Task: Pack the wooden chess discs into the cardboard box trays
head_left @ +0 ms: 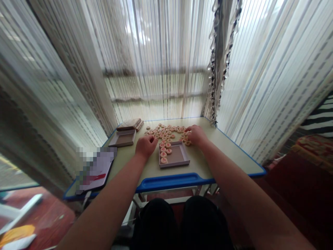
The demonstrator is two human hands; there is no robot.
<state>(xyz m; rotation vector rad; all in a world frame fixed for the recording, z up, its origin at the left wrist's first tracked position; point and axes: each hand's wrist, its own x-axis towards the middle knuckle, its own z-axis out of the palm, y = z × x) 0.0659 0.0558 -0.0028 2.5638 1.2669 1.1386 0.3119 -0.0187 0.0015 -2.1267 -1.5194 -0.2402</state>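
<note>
Round wooden Chinese chess pieces [163,133] with carved characters lie in a loose spread across the far middle of the table. In front of them is a shallow open box [179,159]. Along its left side sit several red-marked pieces [163,155], one row at the wall and a shorter one beside it. My left hand [146,145] is closed in a loose fist at the spread's near left edge; whatever its fingers hold is hidden. At the right end of the spread, my right hand [197,134] reaches over some pieces, its index finger stretched out and its fingers apart.
The pale table [229,149] has a blue rim. At the back left lie a second shallow box part [123,138] and a folded board-like stack [130,124]. A tablet [97,172], partly blurred out, lies on the left with a cable. Sheer curtains [156,69] hang behind.
</note>
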